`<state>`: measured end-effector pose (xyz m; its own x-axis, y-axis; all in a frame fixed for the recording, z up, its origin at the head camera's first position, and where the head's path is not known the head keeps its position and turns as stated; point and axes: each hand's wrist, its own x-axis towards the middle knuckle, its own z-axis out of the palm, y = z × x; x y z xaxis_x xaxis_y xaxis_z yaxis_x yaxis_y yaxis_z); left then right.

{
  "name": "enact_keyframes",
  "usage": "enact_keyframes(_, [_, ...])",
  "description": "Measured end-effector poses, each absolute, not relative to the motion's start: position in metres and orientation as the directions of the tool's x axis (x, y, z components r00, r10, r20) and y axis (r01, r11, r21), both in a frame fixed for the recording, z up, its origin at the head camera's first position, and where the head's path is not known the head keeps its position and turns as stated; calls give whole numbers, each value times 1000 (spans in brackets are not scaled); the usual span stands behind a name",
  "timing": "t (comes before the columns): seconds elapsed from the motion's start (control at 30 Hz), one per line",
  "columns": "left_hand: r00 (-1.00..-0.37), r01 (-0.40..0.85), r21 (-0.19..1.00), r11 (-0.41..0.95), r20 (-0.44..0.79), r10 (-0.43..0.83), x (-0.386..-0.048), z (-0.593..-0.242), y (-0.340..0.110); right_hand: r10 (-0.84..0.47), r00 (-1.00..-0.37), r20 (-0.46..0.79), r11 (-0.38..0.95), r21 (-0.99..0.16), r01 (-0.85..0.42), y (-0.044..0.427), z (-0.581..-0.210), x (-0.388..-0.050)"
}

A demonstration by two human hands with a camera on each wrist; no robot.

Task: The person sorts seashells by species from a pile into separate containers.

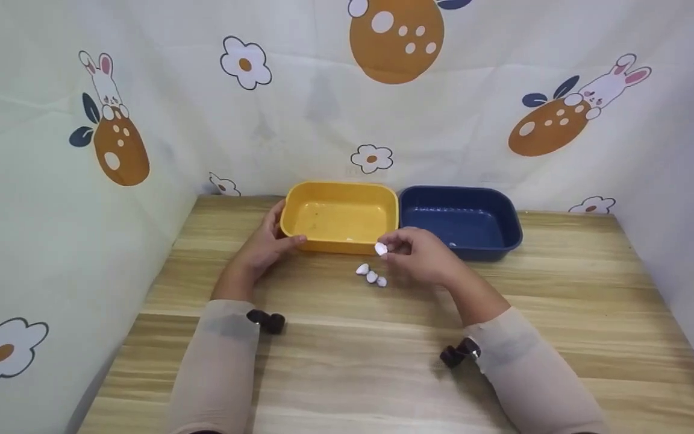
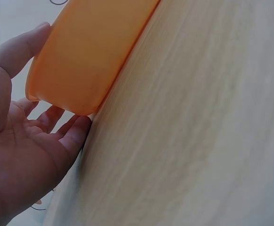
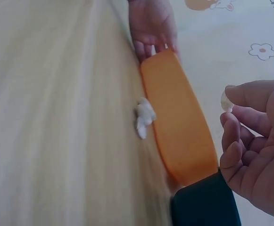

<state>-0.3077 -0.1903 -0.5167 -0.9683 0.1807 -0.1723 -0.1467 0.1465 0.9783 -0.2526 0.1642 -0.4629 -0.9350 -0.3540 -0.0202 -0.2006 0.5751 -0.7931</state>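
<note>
Two tubs stand mid-frame: one yellow tub (image 1: 341,246), one blue tub (image 1: 485,254) to its right. The left hand (image 1: 267,241) grips the yellow tub's left end; the right hand (image 1: 419,256) pinches one white piece (image 1: 381,248) near frame centre, above three white lumps (image 1: 372,276).

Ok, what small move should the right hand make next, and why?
Probably ease the white piece over the rim of the yellow box and let go: the right hand pinches it by that box's near corner, while the left hand holds the opposite end.
</note>
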Motion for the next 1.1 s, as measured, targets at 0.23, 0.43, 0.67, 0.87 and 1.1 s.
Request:
enact_keyframes(0.23, [-966, -152, 979, 134, -176, 191, -309, -518, -190, -343, -939, -27, 580, -793, -188, 148, -448, -273])
enact_keyframes(0.43, [-965, -158, 977, 146, -184, 185, -307, -516, -191, -323, -945, -50, 608, -776, -167, 134, -443, -292])
enact_keyframes(0.67, [-963, -169, 975, 142, -194, 188, -307, -515, -191, -266, -962, -57, 622, -773, -126, 125, -437, -311])
enact_keyframes(0.87, [-964, -173, 974, 147, -198, 179, -307, -515, -192, -253, -966, -60, 622, -774, -115, 119, -436, -319])
enact_keyframes(1.1, [-965, -172, 978, 119, -191, 179, -308, -517, -191, -247, -969, -24, 609, -781, -136, 120, -442, -313])
